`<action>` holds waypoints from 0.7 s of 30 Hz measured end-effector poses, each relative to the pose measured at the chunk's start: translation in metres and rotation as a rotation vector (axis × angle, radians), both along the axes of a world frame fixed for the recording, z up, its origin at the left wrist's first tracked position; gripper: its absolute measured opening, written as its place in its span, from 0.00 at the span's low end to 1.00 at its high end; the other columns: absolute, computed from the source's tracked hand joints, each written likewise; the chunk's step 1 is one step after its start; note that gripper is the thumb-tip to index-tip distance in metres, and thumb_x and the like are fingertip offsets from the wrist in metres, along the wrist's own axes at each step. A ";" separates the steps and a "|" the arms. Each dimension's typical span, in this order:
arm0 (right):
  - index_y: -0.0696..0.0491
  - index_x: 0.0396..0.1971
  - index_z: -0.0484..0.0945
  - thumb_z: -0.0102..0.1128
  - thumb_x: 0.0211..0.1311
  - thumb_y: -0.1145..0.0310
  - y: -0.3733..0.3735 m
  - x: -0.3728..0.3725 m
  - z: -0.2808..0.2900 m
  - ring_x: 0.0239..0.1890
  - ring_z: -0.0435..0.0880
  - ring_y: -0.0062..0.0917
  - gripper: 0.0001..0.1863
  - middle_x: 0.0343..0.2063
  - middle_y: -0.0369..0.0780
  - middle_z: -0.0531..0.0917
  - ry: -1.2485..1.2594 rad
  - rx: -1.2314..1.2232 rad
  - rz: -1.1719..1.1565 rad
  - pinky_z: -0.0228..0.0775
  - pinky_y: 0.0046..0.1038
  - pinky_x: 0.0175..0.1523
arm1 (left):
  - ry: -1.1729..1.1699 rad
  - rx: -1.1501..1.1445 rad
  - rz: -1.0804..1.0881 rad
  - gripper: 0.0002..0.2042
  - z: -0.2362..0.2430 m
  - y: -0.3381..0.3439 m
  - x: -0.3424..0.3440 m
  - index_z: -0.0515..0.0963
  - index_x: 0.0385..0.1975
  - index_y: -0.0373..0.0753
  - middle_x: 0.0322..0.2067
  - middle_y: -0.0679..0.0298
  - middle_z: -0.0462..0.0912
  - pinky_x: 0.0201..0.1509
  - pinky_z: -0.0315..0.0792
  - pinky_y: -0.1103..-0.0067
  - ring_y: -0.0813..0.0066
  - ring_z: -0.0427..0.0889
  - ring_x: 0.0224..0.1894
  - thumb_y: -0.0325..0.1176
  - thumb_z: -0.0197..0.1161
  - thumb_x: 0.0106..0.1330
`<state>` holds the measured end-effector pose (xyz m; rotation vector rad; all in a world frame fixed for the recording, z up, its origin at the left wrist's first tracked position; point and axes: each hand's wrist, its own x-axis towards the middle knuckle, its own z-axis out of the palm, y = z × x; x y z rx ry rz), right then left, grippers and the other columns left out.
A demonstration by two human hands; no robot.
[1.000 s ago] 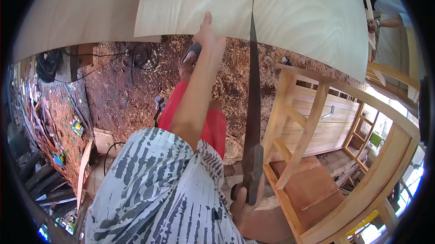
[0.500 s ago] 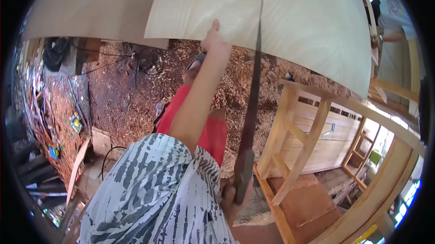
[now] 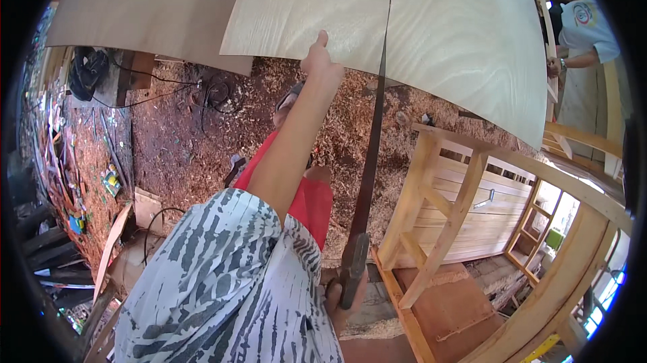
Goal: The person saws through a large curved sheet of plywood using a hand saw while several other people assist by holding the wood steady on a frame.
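Observation:
A large pale plywood sheet (image 3: 458,26) fills the top of the view, with a straight cut running down through it. My left hand (image 3: 322,63) grips the sheet's near edge, thumb up on its face, just left of the cut. My right hand (image 3: 340,295) is low down, closed on the dark handle of a long handsaw (image 3: 369,161). The saw's blade rises steeply from the handle into the cut. My striped sleeve and red shorts show below the left arm.
A bare wooden furniture frame (image 3: 445,208) stands at the right, close to the saw. Sawdust and shavings (image 3: 202,140) cover the ground, with cables and a dark bag at the left. Scrap wood lies at the far left. Another person (image 3: 583,33) stands at the upper right.
The saw's handle and my right hand have shifted left and slightly up, so the blade leans more. My left hand has kept its hold on the sheet's edge.

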<state>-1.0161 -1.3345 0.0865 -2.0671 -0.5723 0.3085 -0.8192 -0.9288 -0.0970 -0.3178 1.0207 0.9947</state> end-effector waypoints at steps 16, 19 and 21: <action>0.62 0.75 0.63 0.55 0.76 0.69 -0.020 0.030 -0.072 0.54 0.82 0.32 0.31 0.58 0.49 0.81 0.616 -0.169 -0.315 0.74 0.31 0.58 | -0.097 0.093 -0.072 0.28 -0.015 0.047 -0.055 0.64 0.70 0.30 0.64 0.49 0.75 0.66 0.80 0.50 0.48 0.79 0.64 0.23 0.66 0.72; 0.61 0.74 0.65 0.57 0.74 0.70 -0.058 0.014 -0.066 0.40 0.81 0.23 0.31 0.46 0.43 0.84 0.599 -0.274 -0.394 0.74 0.26 0.45 | -0.030 0.090 -0.057 0.26 0.007 0.039 -0.052 0.65 0.69 0.29 0.63 0.49 0.76 0.67 0.78 0.49 0.47 0.79 0.63 0.26 0.65 0.74; 0.60 0.72 0.69 0.58 0.72 0.72 -0.054 0.019 -0.036 0.29 0.74 0.16 0.30 0.37 0.37 0.83 0.567 -0.298 -0.437 0.68 0.22 0.33 | -0.066 0.159 -0.176 0.22 0.007 0.043 -0.056 0.69 0.67 0.32 0.64 0.52 0.77 0.73 0.71 0.54 0.53 0.76 0.67 0.37 0.58 0.79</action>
